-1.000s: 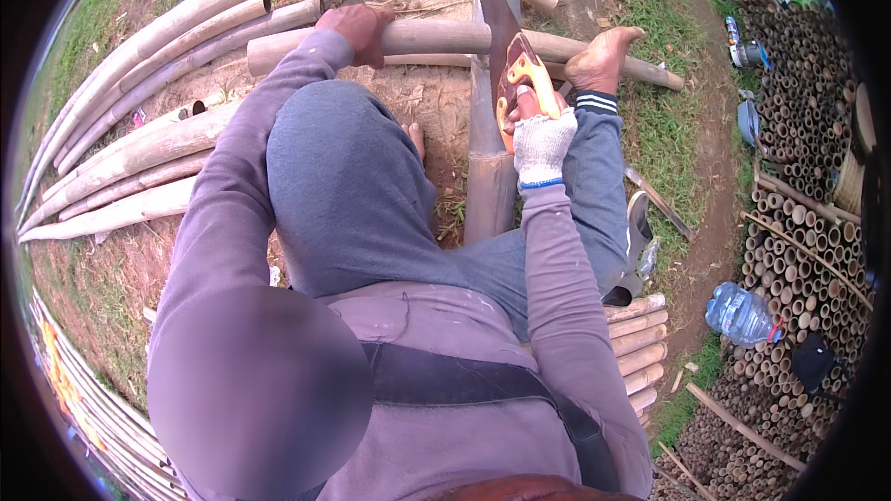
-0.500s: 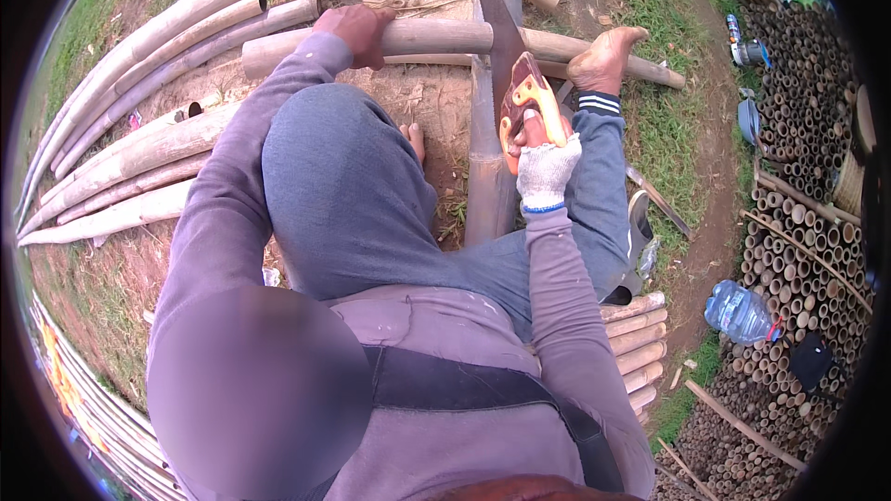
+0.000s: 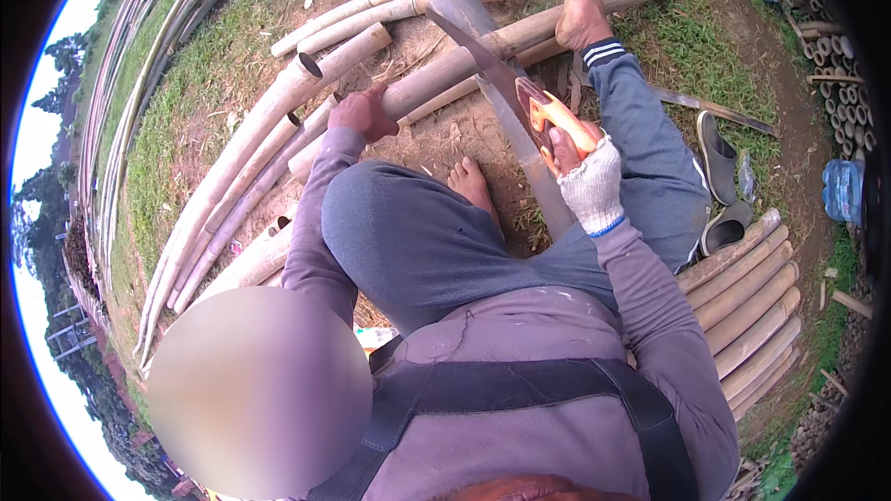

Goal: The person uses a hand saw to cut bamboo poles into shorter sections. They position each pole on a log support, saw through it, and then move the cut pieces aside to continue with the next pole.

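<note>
A bamboo pole [image 3: 432,83] lies slantwise in front of me, resting over a thicker bamboo beam [image 3: 536,162]. My left hand [image 3: 364,113] is closed around the pole left of the beam. In a white fingerless glove, my right hand [image 3: 587,172] grips the orange handle of a handsaw [image 3: 487,63]. The saw's blade crosses the pole near the beam; how deep its teeth sit cannot be made out. My bare right foot [image 3: 583,19] presses on the pole to the right of the blade. My other bare foot [image 3: 471,187] is on the dirt.
Long bamboo poles [image 3: 251,130] lie to the left. Bamboo slats [image 3: 742,301] form a low platform at my right, beside dark sandals [image 3: 716,158] and a long flat blade-like strip [image 3: 719,109]. Farther right are a plastic bottle [image 3: 843,190] and stacked bamboo pieces [image 3: 840,97].
The whole view has swung, so the pole now slants and more ground shows at left. The left hand stays on the pole; the right keeps the saw, whose blade still crosses it.
</note>
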`<state>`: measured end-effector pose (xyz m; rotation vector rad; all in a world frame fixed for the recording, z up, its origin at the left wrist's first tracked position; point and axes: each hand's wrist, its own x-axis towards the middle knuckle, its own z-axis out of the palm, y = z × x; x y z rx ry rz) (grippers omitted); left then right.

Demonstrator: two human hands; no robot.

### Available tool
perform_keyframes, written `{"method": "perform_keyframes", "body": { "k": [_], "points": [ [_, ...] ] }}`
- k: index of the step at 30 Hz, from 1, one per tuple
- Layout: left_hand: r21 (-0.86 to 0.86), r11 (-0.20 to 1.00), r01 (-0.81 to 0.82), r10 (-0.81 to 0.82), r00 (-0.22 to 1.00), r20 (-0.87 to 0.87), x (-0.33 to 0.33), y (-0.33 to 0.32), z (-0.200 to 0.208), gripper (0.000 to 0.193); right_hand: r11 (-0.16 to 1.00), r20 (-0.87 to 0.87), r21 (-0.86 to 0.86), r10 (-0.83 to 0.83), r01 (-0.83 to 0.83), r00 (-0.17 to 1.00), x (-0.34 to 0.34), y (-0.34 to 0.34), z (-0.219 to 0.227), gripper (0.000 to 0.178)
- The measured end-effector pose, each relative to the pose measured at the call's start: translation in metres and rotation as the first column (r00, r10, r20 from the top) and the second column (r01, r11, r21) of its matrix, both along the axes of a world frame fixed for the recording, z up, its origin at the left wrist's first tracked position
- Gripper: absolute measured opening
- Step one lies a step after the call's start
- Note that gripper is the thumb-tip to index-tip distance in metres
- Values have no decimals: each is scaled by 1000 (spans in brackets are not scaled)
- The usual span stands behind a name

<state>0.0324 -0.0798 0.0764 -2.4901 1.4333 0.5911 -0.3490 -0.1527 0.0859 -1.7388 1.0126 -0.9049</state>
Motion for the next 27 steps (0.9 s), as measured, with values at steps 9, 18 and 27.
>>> {"method": "perform_keyframes", "body": {
  "k": [9,18,27],
  "points": [
    [-40,999,31,-30,999,14,1,5,-10,77,991,-97,-129,13,-25,995,-33,-1,1,28],
    [-4,1000,30,-30,999,39,9,6,-12,96,995,-24,-94,-43,41,999,-32,11,-8,30],
    [-57,998,36,-36,999,-5,3,-3,-11,96,992,-82,-93,-87,79,993,23,-29,-33,42]
  ]
}}
